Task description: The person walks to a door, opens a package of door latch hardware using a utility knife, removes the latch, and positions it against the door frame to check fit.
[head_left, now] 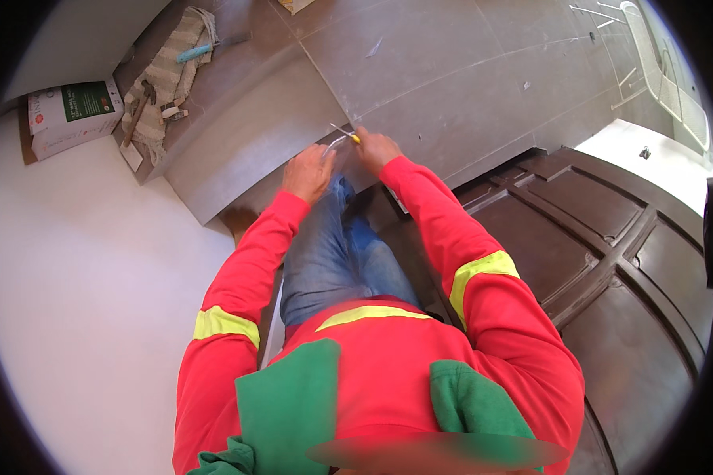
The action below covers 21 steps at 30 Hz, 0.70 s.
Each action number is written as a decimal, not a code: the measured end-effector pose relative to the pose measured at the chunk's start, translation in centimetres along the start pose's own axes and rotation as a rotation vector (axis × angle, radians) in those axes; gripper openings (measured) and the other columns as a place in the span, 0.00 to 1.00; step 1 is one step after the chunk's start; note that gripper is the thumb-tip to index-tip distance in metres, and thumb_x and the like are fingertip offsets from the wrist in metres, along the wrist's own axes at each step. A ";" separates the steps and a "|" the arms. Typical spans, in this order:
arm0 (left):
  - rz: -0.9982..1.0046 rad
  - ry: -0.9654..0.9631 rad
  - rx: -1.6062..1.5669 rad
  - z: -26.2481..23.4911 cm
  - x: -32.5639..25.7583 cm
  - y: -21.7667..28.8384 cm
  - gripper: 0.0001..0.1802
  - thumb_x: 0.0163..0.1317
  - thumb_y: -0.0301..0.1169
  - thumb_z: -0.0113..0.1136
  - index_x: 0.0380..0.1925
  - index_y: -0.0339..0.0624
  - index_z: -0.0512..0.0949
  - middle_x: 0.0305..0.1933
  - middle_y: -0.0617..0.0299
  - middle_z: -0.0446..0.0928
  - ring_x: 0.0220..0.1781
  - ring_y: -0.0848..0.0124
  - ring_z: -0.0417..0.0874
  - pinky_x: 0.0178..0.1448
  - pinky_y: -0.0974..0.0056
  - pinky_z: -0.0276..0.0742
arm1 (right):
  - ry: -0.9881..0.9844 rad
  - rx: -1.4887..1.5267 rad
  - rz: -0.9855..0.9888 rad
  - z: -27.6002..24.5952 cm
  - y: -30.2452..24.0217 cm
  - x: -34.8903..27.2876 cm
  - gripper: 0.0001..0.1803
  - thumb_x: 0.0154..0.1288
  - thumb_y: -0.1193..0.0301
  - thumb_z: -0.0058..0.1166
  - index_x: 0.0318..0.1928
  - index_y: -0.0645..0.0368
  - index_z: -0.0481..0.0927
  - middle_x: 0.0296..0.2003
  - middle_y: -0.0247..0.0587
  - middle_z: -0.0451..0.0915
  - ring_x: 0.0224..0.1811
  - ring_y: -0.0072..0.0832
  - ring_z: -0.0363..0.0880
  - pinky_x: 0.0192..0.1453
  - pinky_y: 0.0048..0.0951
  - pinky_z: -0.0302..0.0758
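Observation:
My right hand [378,152] is closed around a small tool with a yellow handle [356,138]. A thin metal shaft sticks out of it, up and to the left; its exact kind is too small to tell. Just to its left, my left hand [309,172] pinches a thin, whitish curved strip [337,145]. The strip's upper end lies close to the tool's shaft, and I cannot tell if they touch. Both hands are held out over my jeans, in front of a grey tiled step [249,131].
At the far left, a striped rag [174,67] lies with a blue-handled tool [194,53] and a hammer-like tool [139,111]. Beside them stands a white and green cardboard box [75,119]. A dark panelled wooden door [586,206] fills the right. A white metal frame [665,79] stands far right.

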State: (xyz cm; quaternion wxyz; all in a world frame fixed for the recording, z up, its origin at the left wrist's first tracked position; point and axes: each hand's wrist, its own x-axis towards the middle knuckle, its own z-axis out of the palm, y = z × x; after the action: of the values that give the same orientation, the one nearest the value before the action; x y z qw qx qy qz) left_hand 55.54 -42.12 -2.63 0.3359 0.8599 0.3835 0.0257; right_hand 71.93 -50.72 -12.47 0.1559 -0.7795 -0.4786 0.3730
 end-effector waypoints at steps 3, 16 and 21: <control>-0.018 0.012 0.003 -0.7 -0.4 -0.6 0.19 0.70 0.44 0.51 0.40 0.39 0.81 0.39 0.43 0.81 0.42 0.43 0.81 0.45 0.46 0.76 | -0.022 0.033 0.198 -0.6 4.3 -3.0 0.14 0.69 0.62 0.49 0.47 0.57 0.73 0.37 0.62 0.82 0.43 0.60 0.80 0.45 0.59 0.74; -0.174 0.079 -0.400 4.2 5.4 -4.8 0.22 0.71 0.43 0.55 0.45 0.31 0.78 0.37 0.42 0.81 0.39 0.48 0.82 0.48 0.55 0.76 | 0.208 -0.026 0.442 5.0 20.7 5.1 0.25 0.66 0.63 0.57 0.61 0.52 0.70 0.52 0.57 0.75 0.56 0.56 0.76 0.56 0.51 0.75; -0.049 -0.033 -0.376 12.3 8.1 -5.3 0.28 0.64 0.45 0.63 0.54 0.31 0.74 0.49 0.45 0.73 0.51 0.50 0.77 0.56 0.57 0.73 | 0.452 -0.143 0.362 3.9 20.9 6.3 0.28 0.63 0.63 0.60 0.62 0.56 0.71 0.50 0.53 0.74 0.55 0.51 0.77 0.57 0.46 0.75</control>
State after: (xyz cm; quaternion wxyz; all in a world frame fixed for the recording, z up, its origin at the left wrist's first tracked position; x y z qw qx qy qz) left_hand 61.51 -40.98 -17.02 0.4975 0.7727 0.3872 0.0745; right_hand 83.95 -56.04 -30.35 0.1343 -0.9244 -0.3099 0.1772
